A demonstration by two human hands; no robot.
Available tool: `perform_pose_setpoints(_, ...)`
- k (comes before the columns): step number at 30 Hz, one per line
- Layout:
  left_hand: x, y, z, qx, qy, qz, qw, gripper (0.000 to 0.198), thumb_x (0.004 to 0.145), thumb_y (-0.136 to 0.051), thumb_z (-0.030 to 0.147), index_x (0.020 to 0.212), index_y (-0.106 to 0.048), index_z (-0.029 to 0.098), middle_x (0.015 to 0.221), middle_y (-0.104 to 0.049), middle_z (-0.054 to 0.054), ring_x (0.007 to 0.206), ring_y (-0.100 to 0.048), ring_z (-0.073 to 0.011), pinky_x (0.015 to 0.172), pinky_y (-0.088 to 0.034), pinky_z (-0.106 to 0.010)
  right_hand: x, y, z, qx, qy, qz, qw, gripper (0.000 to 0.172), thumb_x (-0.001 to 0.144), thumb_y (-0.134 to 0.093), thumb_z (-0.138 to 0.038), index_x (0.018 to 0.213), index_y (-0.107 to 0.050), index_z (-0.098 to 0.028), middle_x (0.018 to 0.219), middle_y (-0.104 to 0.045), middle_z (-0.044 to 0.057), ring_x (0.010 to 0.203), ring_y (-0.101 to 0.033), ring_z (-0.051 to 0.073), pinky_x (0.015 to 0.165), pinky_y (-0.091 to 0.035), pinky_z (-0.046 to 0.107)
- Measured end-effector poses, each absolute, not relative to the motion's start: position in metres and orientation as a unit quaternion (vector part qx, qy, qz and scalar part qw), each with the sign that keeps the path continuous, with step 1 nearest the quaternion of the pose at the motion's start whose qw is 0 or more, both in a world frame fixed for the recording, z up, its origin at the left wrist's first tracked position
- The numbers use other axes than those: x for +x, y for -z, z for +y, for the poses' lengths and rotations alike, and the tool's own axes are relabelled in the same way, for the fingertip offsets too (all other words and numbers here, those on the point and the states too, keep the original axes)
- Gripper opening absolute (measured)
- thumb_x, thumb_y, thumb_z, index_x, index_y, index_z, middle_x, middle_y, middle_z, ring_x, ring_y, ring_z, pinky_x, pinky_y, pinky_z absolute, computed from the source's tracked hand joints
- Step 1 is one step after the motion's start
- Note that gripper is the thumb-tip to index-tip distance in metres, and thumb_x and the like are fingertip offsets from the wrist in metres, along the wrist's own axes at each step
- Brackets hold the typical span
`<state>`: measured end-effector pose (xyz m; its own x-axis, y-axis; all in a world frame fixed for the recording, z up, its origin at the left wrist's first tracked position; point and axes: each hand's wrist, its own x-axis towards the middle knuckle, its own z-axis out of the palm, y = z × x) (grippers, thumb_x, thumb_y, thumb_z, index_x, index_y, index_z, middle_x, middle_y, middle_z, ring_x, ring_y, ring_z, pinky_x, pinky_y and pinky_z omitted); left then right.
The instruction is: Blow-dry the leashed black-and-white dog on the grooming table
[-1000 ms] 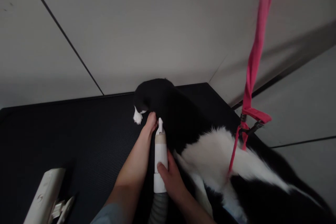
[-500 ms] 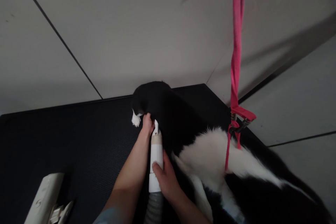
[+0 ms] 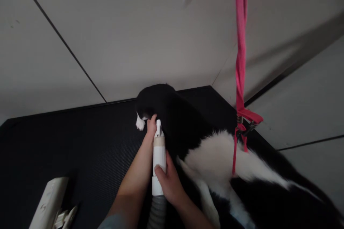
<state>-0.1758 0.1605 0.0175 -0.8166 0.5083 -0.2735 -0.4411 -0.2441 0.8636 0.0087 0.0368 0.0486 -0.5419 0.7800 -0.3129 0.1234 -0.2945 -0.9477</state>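
A black-and-white dog (image 3: 212, 157) lies on a black textured table mat. My right hand (image 3: 169, 182) is closed around a white dryer nozzle (image 3: 159, 154) with a beige ring and a narrow white tip. From the nozzle's base a grey ribbed hose (image 3: 156, 211) runs down out of view. Just left of the tip, my left hand (image 3: 151, 125) is closed at the dog's black leg, close to its white paw (image 3: 140, 123); the fingertips are lost in the dark fur. The nozzle tip points at the black fur beside that hand.
A pink strap (image 3: 241, 43) hangs from above, with a buckle and a loop around the dog's white neck. At the lower left, a whitish device (image 3: 49, 202) sits on the black mat (image 3: 88, 150). Grey panelled walls (image 3: 134, 32) stand behind and at the right.
The nozzle tip has turned slightly and shifted a little up and left. My left hand stays at the dog's leg, and the whole view has moved slightly.
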Motion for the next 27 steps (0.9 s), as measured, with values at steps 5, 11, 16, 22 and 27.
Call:
perform_pose_setpoints(5,-0.170,-0.025,0.158,0.080,-0.813,0.505,0.279,0.015,0.069,-0.071,0.014,0.083,-0.069,0.018,0.096,-0.073,-0.005,0.117,-0.059,-0.0230,0.107,-0.041,-0.032,0.012,-0.050,0.037,-0.405,-0.698,-0.545,0.227,0.064,0.083,-0.055,-0.022,0.145,-0.040,-0.021,0.147,-0.050,0.006,0.135,-0.048,0.024,0.116,-0.034,0.040)
perform_pose_setpoints(11,-0.177,-0.026,0.151,0.142,-0.723,0.616,0.277,0.015,0.072,-0.073,0.019,0.062,-0.063,0.016,0.063,-0.065,-0.005,0.086,-0.066,-0.0245,0.079,-0.053,-0.029,0.019,-0.046,0.032,-0.424,-0.687,-0.545,0.228,0.065,0.082,-0.058,-0.025,0.145,-0.041,-0.020,0.149,-0.048,0.009,0.137,-0.045,0.026,0.118,-0.030,0.043)
perform_pose_setpoints(16,-0.178,-0.044,0.149,0.069,-0.717,0.619,0.313,0.018,0.079,-0.064,0.014,0.063,-0.058,0.016,0.054,-0.055,0.001,0.055,-0.056,-0.0135,0.059,-0.051,-0.024,0.026,-0.048,0.023,-0.425,-0.696,-0.535,0.222,0.071,0.082,-0.058,-0.026,0.148,-0.035,-0.017,0.154,-0.041,0.009,0.143,-0.037,0.024,0.120,-0.027,0.040)
perform_pose_setpoints(22,-0.178,-0.046,0.148,0.013,-0.720,0.555,0.417,0.011,0.083,-0.059,0.011,0.073,-0.057,0.016,0.055,-0.054,0.001,0.043,-0.051,-0.0101,0.050,-0.049,-0.022,0.029,-0.046,0.020,-0.425,-0.688,-0.548,0.212,0.073,0.083,-0.056,-0.028,0.150,-0.031,-0.016,0.157,-0.036,0.009,0.145,-0.033,0.024,0.121,-0.025,0.039)
perform_pose_setpoints(27,-0.184,-0.018,0.162,-0.053,-0.729,0.439,0.522,0.012,0.081,-0.052,0.010,0.072,-0.056,0.016,0.045,-0.047,0.004,0.035,-0.046,-0.0097,0.044,-0.045,-0.020,0.028,-0.044,0.020,-0.417,-0.692,-0.551,0.209,0.072,0.082,-0.056,-0.026,0.149,-0.032,-0.015,0.157,-0.037,0.010,0.144,-0.034,0.025,0.121,-0.023,0.041)
